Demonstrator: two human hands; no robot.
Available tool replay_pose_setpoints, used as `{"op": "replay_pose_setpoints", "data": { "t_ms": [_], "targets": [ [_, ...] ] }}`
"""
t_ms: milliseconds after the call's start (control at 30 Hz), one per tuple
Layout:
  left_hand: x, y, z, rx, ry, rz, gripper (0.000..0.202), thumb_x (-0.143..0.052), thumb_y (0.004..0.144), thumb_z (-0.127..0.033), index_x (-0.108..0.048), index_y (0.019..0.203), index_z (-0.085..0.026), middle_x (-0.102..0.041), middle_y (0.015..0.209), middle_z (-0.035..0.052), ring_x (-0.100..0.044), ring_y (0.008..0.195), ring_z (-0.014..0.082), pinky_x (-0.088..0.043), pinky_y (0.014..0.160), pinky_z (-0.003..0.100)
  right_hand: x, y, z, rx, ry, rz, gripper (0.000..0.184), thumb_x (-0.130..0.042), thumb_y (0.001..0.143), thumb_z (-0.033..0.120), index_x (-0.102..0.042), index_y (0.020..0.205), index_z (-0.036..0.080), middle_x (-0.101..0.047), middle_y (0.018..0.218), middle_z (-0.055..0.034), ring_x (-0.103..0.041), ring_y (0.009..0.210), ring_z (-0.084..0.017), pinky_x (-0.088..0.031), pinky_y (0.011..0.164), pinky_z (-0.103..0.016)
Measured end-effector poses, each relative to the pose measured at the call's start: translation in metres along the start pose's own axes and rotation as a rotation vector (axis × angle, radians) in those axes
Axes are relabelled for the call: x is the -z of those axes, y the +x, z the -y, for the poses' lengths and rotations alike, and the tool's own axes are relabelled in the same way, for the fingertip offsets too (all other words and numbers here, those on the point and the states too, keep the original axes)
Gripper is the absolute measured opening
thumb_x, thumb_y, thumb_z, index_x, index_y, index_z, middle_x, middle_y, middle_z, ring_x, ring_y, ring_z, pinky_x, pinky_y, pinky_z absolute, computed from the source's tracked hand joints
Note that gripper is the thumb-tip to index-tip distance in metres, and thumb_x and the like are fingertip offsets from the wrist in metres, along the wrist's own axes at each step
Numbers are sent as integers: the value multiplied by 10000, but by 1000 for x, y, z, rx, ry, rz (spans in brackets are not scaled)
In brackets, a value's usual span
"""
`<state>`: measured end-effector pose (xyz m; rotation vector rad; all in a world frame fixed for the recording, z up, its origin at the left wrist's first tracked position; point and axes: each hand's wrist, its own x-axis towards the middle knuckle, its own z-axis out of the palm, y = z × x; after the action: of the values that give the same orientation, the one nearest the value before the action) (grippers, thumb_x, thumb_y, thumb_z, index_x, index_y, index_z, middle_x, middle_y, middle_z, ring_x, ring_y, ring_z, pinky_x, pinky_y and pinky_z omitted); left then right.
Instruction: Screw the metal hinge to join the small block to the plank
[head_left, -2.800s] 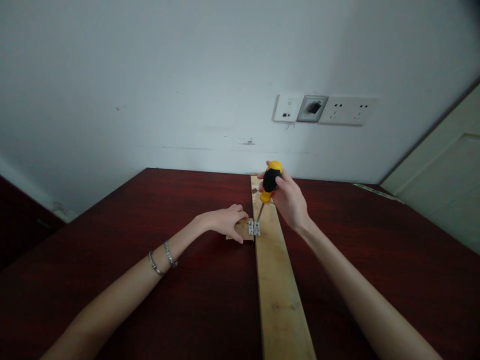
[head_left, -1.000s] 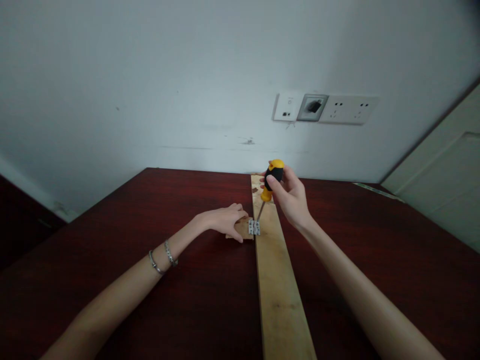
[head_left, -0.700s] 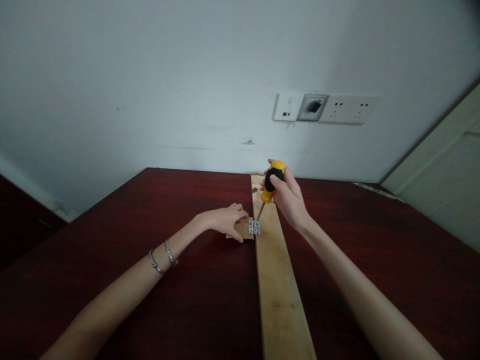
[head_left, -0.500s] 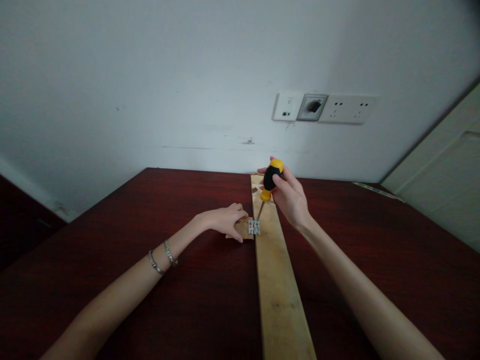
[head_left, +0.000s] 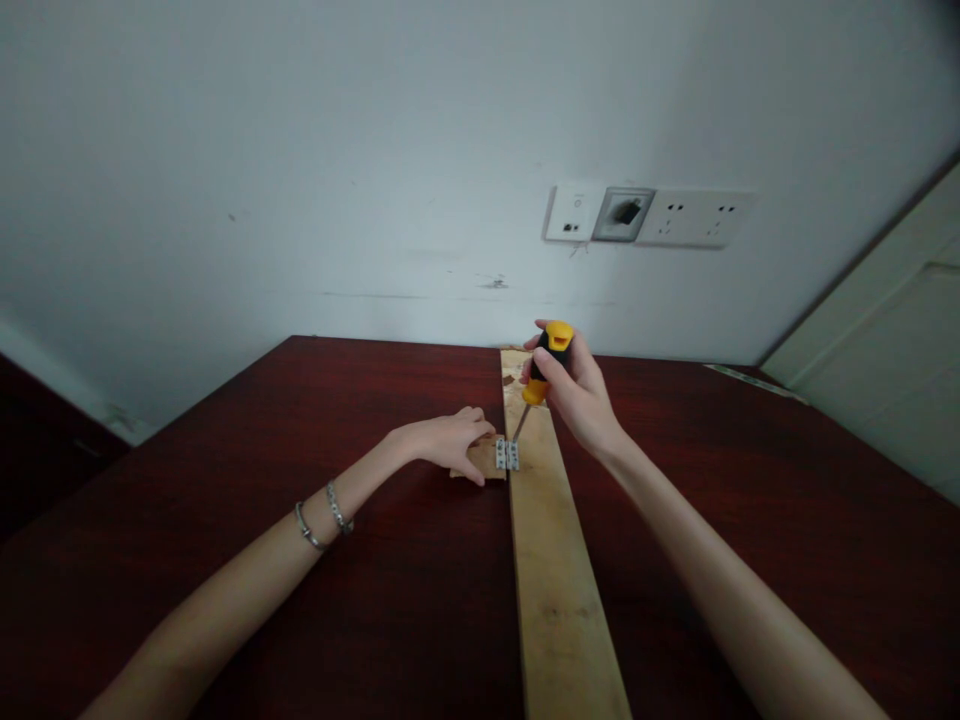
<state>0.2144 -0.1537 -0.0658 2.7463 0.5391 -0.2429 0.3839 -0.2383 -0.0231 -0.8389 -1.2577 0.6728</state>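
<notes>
My right hand (head_left: 588, 405) is closed around the yellow and black handle of a screwdriver (head_left: 535, 390). Its shaft slants down to a silver hinge (head_left: 513, 456), where the tip meets the upper part of the right leaf. That leaf lies on a long pale wooden plank (head_left: 559, 560). The hinge's left leaf rests on a small flat piece of wood (head_left: 489, 459) butted against the plank's left side. My left hand (head_left: 448, 440) grips this small piece, thumb at the near edge and fingers at the far edge. Whether a screw sits under the tip is too small to tell.
The dark red wooden table (head_left: 360, 620) reaches back to a white wall (head_left: 375, 150). Socket plates (head_left: 690, 218) are set in the wall, one with a black plug (head_left: 628, 211). A pale patterned strip (head_left: 754, 381) lies at the table's far right edge.
The screwdriver handle has tipped slightly to the right, and my right hand's grip on it has turned, with the thumb further across. My left hand and the wood stay in place.
</notes>
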Motion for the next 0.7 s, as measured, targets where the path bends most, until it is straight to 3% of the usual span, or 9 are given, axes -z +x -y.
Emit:
{"op": "replay_pose_setpoints", "data": {
  "t_ms": [267, 700],
  "targets": [
    [-2, 0, 2, -9, -8, -17, 774, -680, 632, -562, -439, 1252, -168, -438, 1110, 74, -450, 1015, 224, -408, 831, 277, 4, 0, -5, -41, 10, 63, 489, -465, 840, 366, -388, 1322, 333, -576, 1163, -35, -589, 872, -173, -500, 831, -409],
    [0, -1, 0, 1, -10, -5, 745, -677, 633, -554, -441, 1235, -184, -442, 1124, 67, -453, 1012, 225, -406, 802, 274, 4, 0, 10, 23, -59, -13, 448, -629, 761, 306, -559, 1202, 269, -618, 1188, -37, -573, 1106, -211, -430, 1005, -435]
  ]
}}
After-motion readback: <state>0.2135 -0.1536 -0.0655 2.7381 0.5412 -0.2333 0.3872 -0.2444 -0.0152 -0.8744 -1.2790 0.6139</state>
